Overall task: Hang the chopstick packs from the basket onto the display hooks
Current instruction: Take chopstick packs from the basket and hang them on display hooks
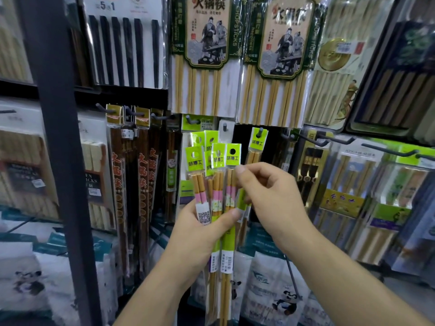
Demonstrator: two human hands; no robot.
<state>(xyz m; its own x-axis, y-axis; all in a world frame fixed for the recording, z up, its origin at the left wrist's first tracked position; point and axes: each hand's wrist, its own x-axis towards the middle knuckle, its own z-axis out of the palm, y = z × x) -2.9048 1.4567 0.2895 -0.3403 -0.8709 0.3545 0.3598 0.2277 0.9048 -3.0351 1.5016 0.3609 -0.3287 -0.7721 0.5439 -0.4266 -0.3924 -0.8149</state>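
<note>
My left hand (200,234) grips a fanned bunch of several chopstick packs (217,184), each with a lime-green header card and a punched hole. My right hand (266,196) pinches the rightmost pack (233,158) of the bunch just below its green header. One matching pack (257,147) hangs on a display hook (260,131) just to the upper right. A bare hook (224,126) sticks out directly above the bunch, and another hook (189,119) sits to its left. The basket is out of view.
Large bamboo chopstick packs (207,55) hang in the row above. Dark red and brown chopstick packs (131,184) hang to the left, boxed sets (353,196) on long hooks to the right. A dark metal upright (61,161) stands at left. Panda-print bags (277,290) lie below.
</note>
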